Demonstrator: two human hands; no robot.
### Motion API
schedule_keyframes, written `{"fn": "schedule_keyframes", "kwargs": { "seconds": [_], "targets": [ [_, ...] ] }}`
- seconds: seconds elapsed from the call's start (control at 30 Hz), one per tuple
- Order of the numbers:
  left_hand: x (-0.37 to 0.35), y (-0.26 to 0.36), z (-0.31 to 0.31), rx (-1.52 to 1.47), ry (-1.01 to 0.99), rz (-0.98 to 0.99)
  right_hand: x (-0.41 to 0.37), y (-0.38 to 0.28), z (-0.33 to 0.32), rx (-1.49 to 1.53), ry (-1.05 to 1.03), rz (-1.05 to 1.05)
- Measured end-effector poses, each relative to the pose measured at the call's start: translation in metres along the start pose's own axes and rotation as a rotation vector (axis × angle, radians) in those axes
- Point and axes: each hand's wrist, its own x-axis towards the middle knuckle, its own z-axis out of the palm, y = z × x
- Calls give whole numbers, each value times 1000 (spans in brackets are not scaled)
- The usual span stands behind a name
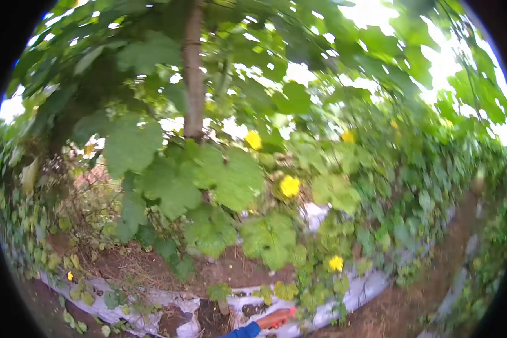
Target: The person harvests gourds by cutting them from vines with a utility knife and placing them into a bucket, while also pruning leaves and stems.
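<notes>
Your left hand (275, 319) is beside the vine (308, 299); I can't tell whether it grips anything. Expect light, soft, easily torn growth; hold the stem.

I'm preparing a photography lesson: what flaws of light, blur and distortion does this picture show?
Head view, edges: black rounded border; the pale sheeting seems to bow. Head view, top: sky glares white through the upper leaves, which look smeared. Head view, bottom: the hand is too soft to tell what, if anything, it holds.
</notes>
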Motion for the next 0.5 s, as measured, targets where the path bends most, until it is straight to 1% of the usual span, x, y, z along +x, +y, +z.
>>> {"fn": "schedule_keyframes", "kwargs": {
  "seconds": [0.03,0.1,0.13,0.17,0.2,0.23,0.27,0.3,0.37,0.4,0.43,0.47,0.5],
  "targets": [
    [-18,4,2,-91,28,-80,6,19,-13,-22,-25,-6],
    [-54,-9,9,-209,131,-167,-18,-37,20,-176,-298,126],
    [-70,-19,16,-283,180,-225,-18,-28,26,-231,-282,45],
    [-80,-25,22,-345,229,-281,-20,-22,28,-181,-301,-8],
    [-85,-42,23,-292,162,-355,-22,-25,31,-247,-320,-11],
    [-90,-69,22,-396,224,-425,-20,-31,39,-391,-331,-74],
    [-92,-90,25,-508,302,-480,-29,-42,51,-335,-279,-34],
    [-98,-104,28,-478,261,-534,-34,-50,62,-281,-237,9],
    [-103,-124,41,-521,294,-526,-27,-48,62,-306,-282,119],
    [-105,-120,54,-564,310,-518,-27,-45,59,-263,-308,99],
    [-97,-131,56,-545,278,-551,-27,-42,55,-224,-334,71],
    [-89,-142,53,-548,283,-555,-26,-40,50,-196,-301,80],
    [-80,-151,52,-552,292,-554,-24,-35,43,-209,-330,71]
  ]
}}
